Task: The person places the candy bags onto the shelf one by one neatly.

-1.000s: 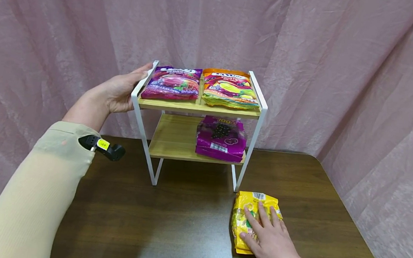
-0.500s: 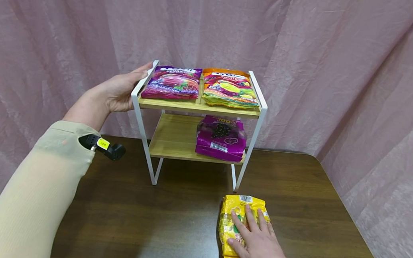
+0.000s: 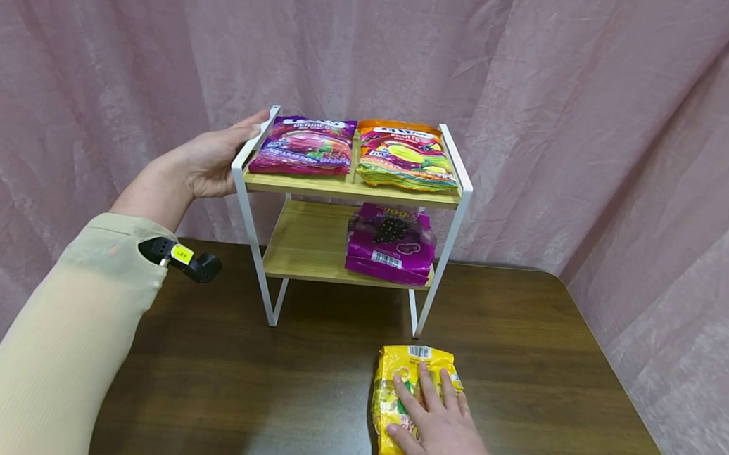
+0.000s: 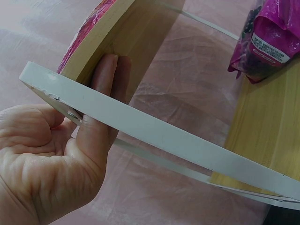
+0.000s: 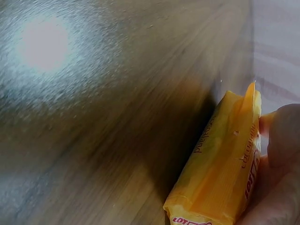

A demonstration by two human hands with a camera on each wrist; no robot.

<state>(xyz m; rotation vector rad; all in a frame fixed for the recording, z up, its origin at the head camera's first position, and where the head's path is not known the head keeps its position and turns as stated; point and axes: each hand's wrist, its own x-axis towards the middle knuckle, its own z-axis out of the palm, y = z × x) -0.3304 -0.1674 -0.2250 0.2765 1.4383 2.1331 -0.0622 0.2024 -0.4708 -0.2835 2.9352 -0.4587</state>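
A small two-tier shelf rack (image 3: 306, 241), wooden boards in a white metal frame, stands on the table. My left hand (image 3: 212, 162) grips its upper left side; in the left wrist view, fingers (image 4: 104, 75) pass through the frame and curl under the top board. My right hand (image 3: 445, 437) rests, fingers spread, on a yellow candy bag (image 3: 396, 362) lying flat in front of the rack. From the right wrist, that bag's side (image 5: 215, 164) shows beside the thumb. A purple berry candy bag (image 3: 306, 149) and an orange fruit candy bag (image 3: 407, 160) fill the top board.
On the right half of the lower board sits a purple bag with a dark grape picture (image 3: 391, 247). The brown wooden table (image 3: 214, 379) extends around the rack, and a pink curtain (image 3: 377, 45) hangs behind and to the right.
My right hand has slid the yellow candy bag leftward and slightly toward me across the table. The left hand and the rack have stayed in place.
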